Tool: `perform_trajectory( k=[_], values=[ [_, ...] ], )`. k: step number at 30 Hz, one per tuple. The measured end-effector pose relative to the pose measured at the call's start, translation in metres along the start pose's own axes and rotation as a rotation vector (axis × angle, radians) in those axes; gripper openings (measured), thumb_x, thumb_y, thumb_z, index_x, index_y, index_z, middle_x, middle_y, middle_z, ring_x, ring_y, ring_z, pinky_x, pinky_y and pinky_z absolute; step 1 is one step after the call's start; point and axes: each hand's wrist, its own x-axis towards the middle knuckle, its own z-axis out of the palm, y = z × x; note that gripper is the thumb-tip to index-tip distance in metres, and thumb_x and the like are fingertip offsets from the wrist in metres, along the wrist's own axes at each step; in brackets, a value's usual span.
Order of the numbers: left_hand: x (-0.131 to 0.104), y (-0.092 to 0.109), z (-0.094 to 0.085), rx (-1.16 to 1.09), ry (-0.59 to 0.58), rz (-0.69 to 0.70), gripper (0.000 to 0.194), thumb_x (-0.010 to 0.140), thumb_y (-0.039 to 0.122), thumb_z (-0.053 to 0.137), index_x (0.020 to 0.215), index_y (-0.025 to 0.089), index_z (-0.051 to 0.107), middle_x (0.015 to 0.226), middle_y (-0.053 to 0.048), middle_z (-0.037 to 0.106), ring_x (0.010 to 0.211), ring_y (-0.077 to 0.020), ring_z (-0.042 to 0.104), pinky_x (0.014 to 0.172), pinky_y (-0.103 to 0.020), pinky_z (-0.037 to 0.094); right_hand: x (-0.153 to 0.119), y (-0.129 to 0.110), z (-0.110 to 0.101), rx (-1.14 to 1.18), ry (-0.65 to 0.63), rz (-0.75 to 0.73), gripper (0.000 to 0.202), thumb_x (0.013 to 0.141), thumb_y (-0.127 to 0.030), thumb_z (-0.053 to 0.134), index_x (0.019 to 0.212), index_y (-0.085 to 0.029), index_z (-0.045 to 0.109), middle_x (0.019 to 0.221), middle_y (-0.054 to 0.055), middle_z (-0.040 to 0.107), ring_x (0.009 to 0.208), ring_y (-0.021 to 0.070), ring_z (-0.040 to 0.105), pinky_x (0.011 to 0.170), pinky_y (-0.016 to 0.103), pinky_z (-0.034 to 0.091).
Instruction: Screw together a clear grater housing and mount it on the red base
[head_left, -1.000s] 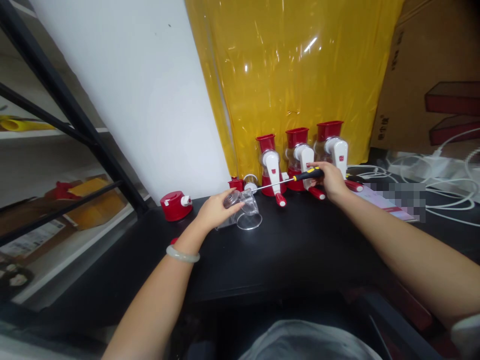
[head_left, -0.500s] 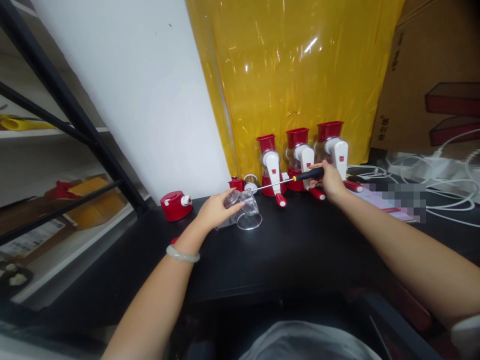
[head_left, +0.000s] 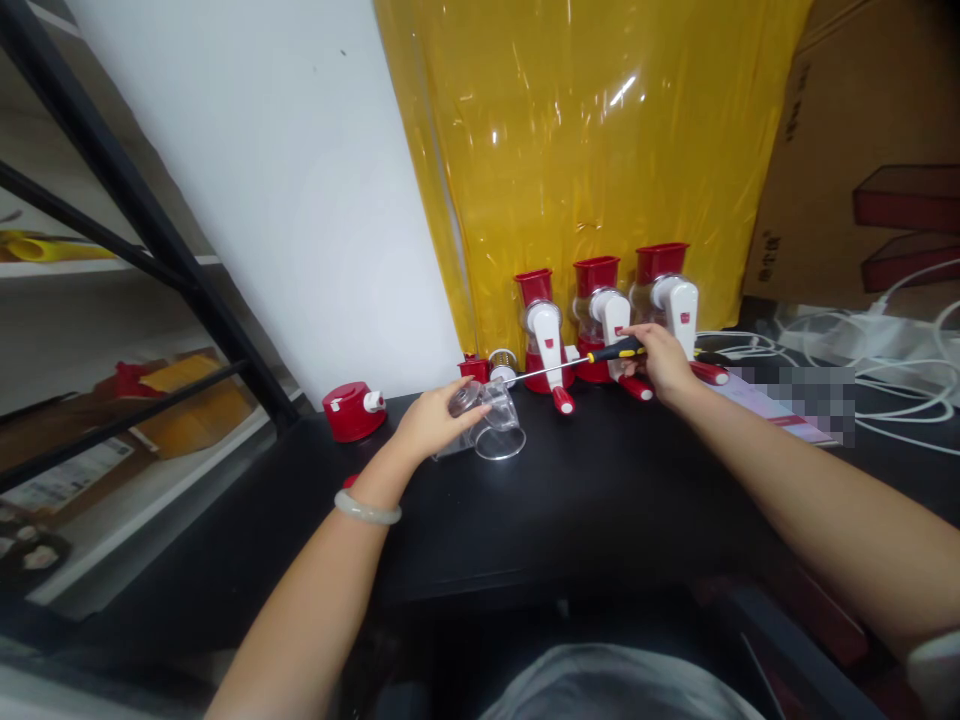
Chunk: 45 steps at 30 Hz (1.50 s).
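Note:
My left hand [head_left: 435,422] is closed round a clear plastic grater body [head_left: 501,440], which lies tilted on the black table with its round opening toward me. In my right hand [head_left: 658,360] is a screwdriver [head_left: 616,350] with a black and yellow handle, held nearly level. Its metal shaft runs left, and the tip meets the upper edge of the clear body; what it touches there is too small to make out. Close behind the body are a small red part [head_left: 472,372] and a metal grater drum [head_left: 502,362] with a white end.
Three red-and-white rotary graters [head_left: 547,335] with crank handles stand in a row at the back. A red base [head_left: 354,412] with a white knob sits left. White cables [head_left: 900,375] and a printed sheet [head_left: 780,405] lie right. A black metal frame [head_left: 150,220] borders the left.
The screwdriver handle has turned slightly in my right hand, showing more yellow. My left hand and the clear grater body stay in place.

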Motion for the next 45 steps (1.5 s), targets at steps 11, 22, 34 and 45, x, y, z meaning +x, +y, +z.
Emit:
perform_trajectory(
  k=[11, 22, 34, 45],
  values=[
    [-0.0005, 0.0006, -0.0005, -0.007, -0.004, 0.006, 0.071, 0.090, 0.063, 0.061, 0.148, 0.024, 0.058, 0.124, -0.015, 0.075, 0.101, -0.0336, 0.072, 0.089, -0.047, 0.054, -0.0004, 0.0065, -0.0042, -0.087, -0.007, -0.060, 0.040, 0.096, -0.059, 0.052, 0.089, -0.021, 0.064, 0.044, -0.004, 0.049, 0.033, 0.0125, 0.044, 0.033, 0.023, 0.033],
    [-0.0001, -0.0004, -0.0006, -0.006, -0.016, 0.020, 0.072, 0.090, 0.065, 0.061, 0.149, 0.023, 0.057, 0.126, -0.015, 0.074, 0.110, -0.0351, 0.071, 0.094, -0.047, 0.054, 0.0012, 0.0029, -0.0022, 0.085, -0.022, 0.049, 0.020, 0.076, -0.020, 0.052, 0.092, -0.019, 0.064, 0.065, 0.001, 0.064, 0.047, 0.0150, 0.063, 0.047, 0.027, 0.054],
    [-0.0002, 0.0001, -0.0007, -0.013, -0.012, 0.011, 0.072, 0.089, 0.065, 0.060, 0.148, 0.022, 0.058, 0.125, -0.015, 0.074, 0.109, -0.0356, 0.071, 0.096, -0.047, 0.053, 0.0006, 0.0057, -0.0041, -0.034, -0.034, -0.064, 0.033, 0.085, -0.053, 0.070, 0.090, -0.022, 0.060, 0.047, -0.007, 0.050, 0.032, 0.0106, 0.043, 0.032, 0.021, 0.032],
    [-0.0005, 0.0008, -0.0008, -0.002, -0.008, 0.015, 0.072, 0.089, 0.065, 0.061, 0.148, 0.023, 0.058, 0.122, -0.015, 0.075, 0.103, -0.0347, 0.072, 0.091, -0.047, 0.054, 0.0028, 0.0080, -0.0024, 0.032, 0.000, -0.030, 0.024, 0.092, -0.042, 0.048, 0.092, -0.022, 0.061, 0.066, 0.000, 0.063, 0.045, 0.0130, 0.058, 0.040, 0.023, 0.047]
  ],
)
